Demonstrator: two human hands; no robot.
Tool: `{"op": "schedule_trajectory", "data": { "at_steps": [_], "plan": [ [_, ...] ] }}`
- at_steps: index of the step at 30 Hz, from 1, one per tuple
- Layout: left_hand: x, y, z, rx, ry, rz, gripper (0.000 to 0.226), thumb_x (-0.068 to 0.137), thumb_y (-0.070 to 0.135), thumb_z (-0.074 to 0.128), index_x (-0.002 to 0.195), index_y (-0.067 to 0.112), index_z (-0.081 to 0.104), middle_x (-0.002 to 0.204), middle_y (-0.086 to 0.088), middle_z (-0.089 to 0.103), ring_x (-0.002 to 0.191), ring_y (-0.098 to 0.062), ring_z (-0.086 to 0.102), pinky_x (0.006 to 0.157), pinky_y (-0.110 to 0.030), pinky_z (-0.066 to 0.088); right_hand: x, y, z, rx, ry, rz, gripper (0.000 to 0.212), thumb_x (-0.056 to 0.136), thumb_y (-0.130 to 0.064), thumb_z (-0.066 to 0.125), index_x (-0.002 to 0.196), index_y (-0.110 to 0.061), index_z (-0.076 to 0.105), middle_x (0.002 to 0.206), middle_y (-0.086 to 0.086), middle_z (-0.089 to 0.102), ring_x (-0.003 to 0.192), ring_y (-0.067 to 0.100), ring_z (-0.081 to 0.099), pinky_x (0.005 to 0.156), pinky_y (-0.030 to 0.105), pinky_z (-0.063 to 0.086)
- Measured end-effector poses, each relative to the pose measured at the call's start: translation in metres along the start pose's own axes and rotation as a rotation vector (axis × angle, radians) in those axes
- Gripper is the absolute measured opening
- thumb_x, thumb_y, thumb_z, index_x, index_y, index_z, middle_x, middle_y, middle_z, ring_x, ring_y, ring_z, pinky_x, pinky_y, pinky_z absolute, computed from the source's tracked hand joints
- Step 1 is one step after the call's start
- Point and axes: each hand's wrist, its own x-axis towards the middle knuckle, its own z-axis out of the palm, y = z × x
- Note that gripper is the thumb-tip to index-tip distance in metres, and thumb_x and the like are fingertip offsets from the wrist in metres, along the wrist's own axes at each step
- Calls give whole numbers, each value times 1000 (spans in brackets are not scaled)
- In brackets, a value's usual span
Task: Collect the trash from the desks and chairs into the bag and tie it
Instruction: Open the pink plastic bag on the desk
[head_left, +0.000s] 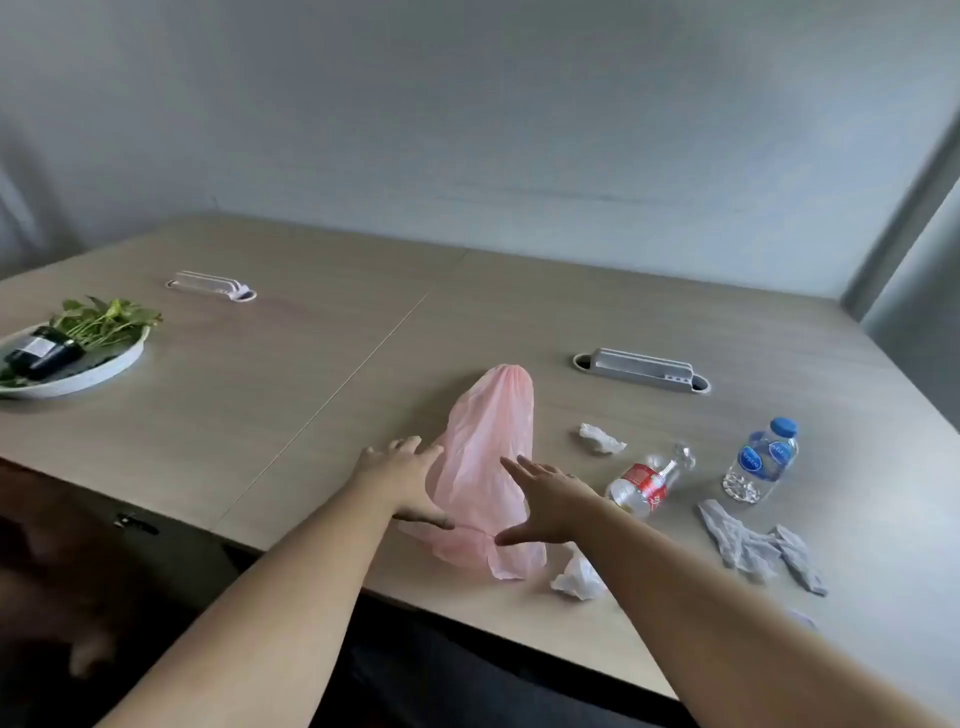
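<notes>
I see the pink bag (485, 457) lying flat on the desk (291, 415), its long side running away from the near edge and its loose mouth end nearest me. The left hand (402, 475) sits at the bag's left edge and the right hand (550, 501) over its right side. Both have fingers straight and spread, gripping nothing, though I cannot tell how firmly they press. The trash lies to the right: a crumpled tissue (600, 439), a cola bottle (647, 480) on its side, an upright water bottle (761, 462), a grey wrapper (753, 545), and a white paper wad (576, 574) just beside the bag's near end. Far left stands a plate (111, 366) of greens.
</notes>
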Motion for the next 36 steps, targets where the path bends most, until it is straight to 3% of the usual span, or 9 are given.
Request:
{"op": "schedule_trajectory", "data": {
  "at_steps": [4, 7, 12, 15, 20, 26, 29, 33, 36],
  "plan": [
    [9, 11, 32, -33, 36, 83, 99, 66, 67, 65, 146, 27, 22, 154, -1, 18, 137, -25, 30, 108, -45, 30, 10, 0, 27, -104, -17, 5, 108, 75, -54, 68, 151, -29, -4, 160, 4, -4, 147, 26, 10, 114, 44, 23],
    [23, 24, 50, -28, 50, 125, 92, 68, 61, 66, 143, 26, 26, 149, -1, 23, 134, -26, 33, 106, -44, 32, 18, 5, 40, -29, 28, 36, 89, 85, -39, 62, 151, -30, 4, 161, 0, 0, 144, 25, 16, 110, 42, 32],
    [41, 34, 52, 20, 169, 152, 54, 82, 47, 59, 128, 23, 48, 133, 0, 44, 124, -22, 45, 98, -39, 33, 27, 9, 39, 289, 246, 72, 46, 91, -14, 43, 135, -28, 50, 147, -8, 43, 131, 21, 43, 101, 36, 43],
    [47, 33, 34, -43, 319, 198, 26, 88, 31, 51, 110, 24, 62, 113, 3, 57, 112, -19, 53, 79, -31, 32, 27, 5, 13, 441, 388, 107, 35, 91, -12, 44, 118, -18, 64, 124, 1, 64, 114, 27, 56, 91, 37, 47],
    [50, 34, -28, -539, 404, 138, 19, 89, 30, 54, 77, 22, 67, 80, 6, 59, 82, -21, 58, 63, -28, 41, 24, 13, -55, 573, 567, 133, 27, 91, -14, 45, 103, -18, 68, 98, 6, 71, 91, 30, 62, 75, 34, 47],
    [44, 44, -102, -1238, 410, 81, 21, 92, 13, 54, 79, 16, 70, 75, 0, 69, 64, -11, 58, 66, -23, 44, 4, 39, -103, 709, 739, 281, 14, 86, -17, 59, 91, -14, 72, 89, 7, 70, 82, 23, 57, 65, 24, 35],
    [42, 46, -126, -1565, 310, -83, 17, 91, 14, 58, 75, 16, 65, 72, 0, 65, 65, -15, 58, 62, -27, 46, -5, 51, -106, 1006, 738, 442, 12, 78, -19, 70, 68, -15, 63, 67, 4, 59, 67, 22, 52, 59, 26, 40],
    [46, 43, -141, -1707, 108, -259, 21, 93, 14, 56, 73, 12, 61, 78, -6, 59, 68, -21, 56, 59, -34, 50, -14, 57, -117, 1762, 497, 276, 4, 84, 0, 66, 88, 0, 64, 61, 9, 62, 46, 16, 60, 50, 26, 51],
    [48, 44, -137, -1697, -26, -260, 31, 96, 5, 40, 71, 12, 57, 69, -5, 59, 66, -20, 54, 60, -36, 46, -16, 61, -124, 1920, 391, 218, 15, 94, -1, 48, 87, -1, 61, 59, 5, 65, 50, 13, 65, 53, 26, 53]
  ]
}}
